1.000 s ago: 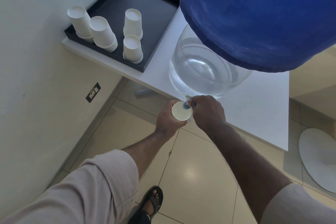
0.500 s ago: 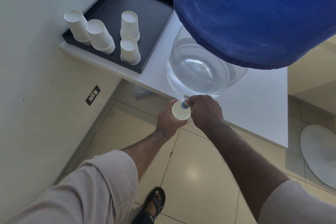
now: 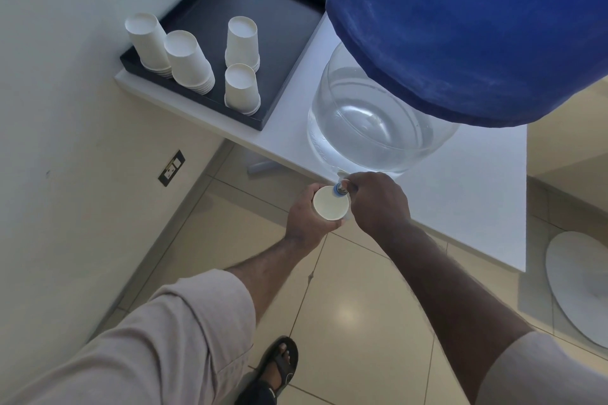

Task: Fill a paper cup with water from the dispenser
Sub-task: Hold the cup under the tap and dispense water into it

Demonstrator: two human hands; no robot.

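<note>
My left hand (image 3: pixel 307 219) holds a white paper cup (image 3: pixel 330 206) upright, just off the front edge of the white table (image 3: pixel 460 207). Its open mouth sits right under the small blue tap (image 3: pixel 339 189) of the dispenser. My right hand (image 3: pixel 378 202) is closed around that tap. The dispenser is a clear water jar (image 3: pixel 371 128) with a blue cloth cover (image 3: pixel 467 26) over its upper part. Whether water is flowing I cannot tell.
A black tray (image 3: pixel 279 20) at the table's left end carries several stacks of upside-down white paper cups (image 3: pixel 241 89). A wall with a socket (image 3: pixel 171 168) runs along the left. Below are a tiled floor, my sandalled foot (image 3: pixel 278 368) and a white round base (image 3: pixel 579 286) at right.
Both hands stay at the tap with the cup under it. Only the view has shifted slightly; the tray and cups sit a little lower in the frame.
</note>
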